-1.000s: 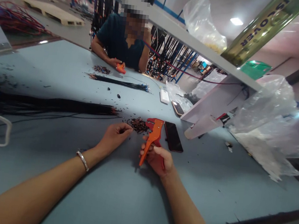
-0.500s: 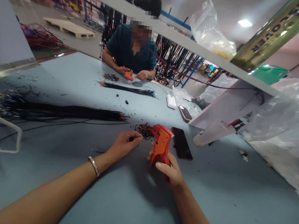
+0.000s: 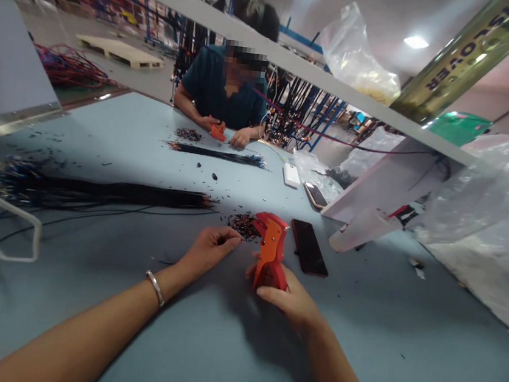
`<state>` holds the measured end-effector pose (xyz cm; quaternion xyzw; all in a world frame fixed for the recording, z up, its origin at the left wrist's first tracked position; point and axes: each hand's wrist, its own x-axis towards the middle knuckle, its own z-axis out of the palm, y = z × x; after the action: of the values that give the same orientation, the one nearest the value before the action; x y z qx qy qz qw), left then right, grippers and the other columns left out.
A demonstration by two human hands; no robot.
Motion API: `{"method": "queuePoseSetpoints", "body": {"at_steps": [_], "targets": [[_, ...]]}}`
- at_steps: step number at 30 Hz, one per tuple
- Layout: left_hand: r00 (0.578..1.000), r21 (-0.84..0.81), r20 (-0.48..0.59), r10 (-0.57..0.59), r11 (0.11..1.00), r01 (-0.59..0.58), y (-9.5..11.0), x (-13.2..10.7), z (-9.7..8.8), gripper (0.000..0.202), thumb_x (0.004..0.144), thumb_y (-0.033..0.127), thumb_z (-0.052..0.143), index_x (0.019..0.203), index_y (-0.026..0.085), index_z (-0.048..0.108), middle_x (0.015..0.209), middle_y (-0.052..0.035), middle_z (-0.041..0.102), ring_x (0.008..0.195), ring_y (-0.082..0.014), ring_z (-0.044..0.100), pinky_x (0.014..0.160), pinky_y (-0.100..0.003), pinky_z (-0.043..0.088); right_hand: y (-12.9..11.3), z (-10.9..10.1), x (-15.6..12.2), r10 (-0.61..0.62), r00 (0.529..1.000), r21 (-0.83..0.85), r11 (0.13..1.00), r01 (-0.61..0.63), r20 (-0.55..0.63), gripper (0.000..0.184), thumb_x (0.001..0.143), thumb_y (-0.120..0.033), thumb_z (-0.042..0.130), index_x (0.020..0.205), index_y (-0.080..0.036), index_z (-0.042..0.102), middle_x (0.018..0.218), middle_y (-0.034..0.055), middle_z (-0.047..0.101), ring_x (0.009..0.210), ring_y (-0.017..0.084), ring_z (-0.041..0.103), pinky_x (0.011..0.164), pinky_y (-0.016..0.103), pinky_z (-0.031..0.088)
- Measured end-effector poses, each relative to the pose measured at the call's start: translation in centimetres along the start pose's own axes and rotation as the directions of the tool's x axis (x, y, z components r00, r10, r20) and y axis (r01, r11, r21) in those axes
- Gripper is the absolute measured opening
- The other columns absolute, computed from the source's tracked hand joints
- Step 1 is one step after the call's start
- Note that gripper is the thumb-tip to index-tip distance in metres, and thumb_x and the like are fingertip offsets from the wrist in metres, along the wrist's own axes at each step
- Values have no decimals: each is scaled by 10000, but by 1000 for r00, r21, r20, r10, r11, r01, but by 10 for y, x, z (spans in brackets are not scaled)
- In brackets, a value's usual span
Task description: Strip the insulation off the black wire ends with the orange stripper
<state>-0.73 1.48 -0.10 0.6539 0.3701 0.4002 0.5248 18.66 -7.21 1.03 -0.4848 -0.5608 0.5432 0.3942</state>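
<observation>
My right hand (image 3: 291, 296) is wrapped round the handles of a red and orange wire stripper (image 3: 270, 248), held upright with its jaws toward the left. My left hand (image 3: 211, 248) is closed in a pinch just left of the stripper. A thin wire (image 3: 164, 261) shows by its wrist, and a fine tip pokes out at the fingertips; most of the wire is hidden by the hand. Behind both hands lies a pile of dark cut insulation bits (image 3: 245, 225). To the left, a thick bundle of black wires (image 3: 116, 192) rests on the blue-grey table (image 3: 200, 344).
A dark phone (image 3: 309, 247) lies right of the stripper. A white bent bar (image 3: 21, 259) stands at left. Across the table a person (image 3: 222, 89) holds another orange tool (image 3: 218, 130) near a smaller wire bundle (image 3: 217, 153). Plastic bags (image 3: 487, 199) fill the right side.
The wire stripper has moved slightly left and tilted more upright in my right hand. My left hand stays nearly in place. The person opposite has lowered a hand toward the table.
</observation>
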Motion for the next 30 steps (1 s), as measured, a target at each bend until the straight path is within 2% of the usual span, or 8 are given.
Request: {"method": "queuePoseSetpoints", "body": {"at_steps": [7,12,16,24,30], "targets": [[1000,28,-14,-8,1000,8,0,1,0,223,758,338,561,701,140,646,624,4,593,603,-117,496,560,-212,382,2,3,4,-24,999,78,997,27,-38,538,616,-203,624,1149,-173,560,873,47,653,824,208,596,759,330,456],[999,25,-30,-11,1000,11,1,1,0,240,759,354,557,709,140,653,635,-2,612,612,-128,514,572,-223,394,11,10,2,-115,988,-44,993,111,-102,481,650,-246,638,1123,-177,591,891,50,642,836,219,598,798,350,466],[1000,40,-28,-7,999,8,2,1,1,242,767,356,560,721,142,664,660,-12,640,643,-143,544,606,-238,418,17,16,1,-168,981,-30,986,166,-100,490,685,-273,636,1162,-182,572,926,57,638,872,223,590,830,350,458],[1000,44,-17,-4,999,5,2,1,0,222,765,341,561,714,149,661,658,-5,633,643,-137,539,605,-233,405,19,20,6,-144,982,148,976,162,-125,471,675,-251,638,1138,-196,565,898,57,633,862,234,602,815,370,468],[999,30,-37,23,999,-22,-1,1,0,232,769,345,547,731,143,656,661,-7,619,648,-137,535,614,-235,411,20,19,7,-143,984,136,978,157,-111,461,669,-216,638,1126,-214,581,899,38,640,847,219,608,805,357,474]]}}
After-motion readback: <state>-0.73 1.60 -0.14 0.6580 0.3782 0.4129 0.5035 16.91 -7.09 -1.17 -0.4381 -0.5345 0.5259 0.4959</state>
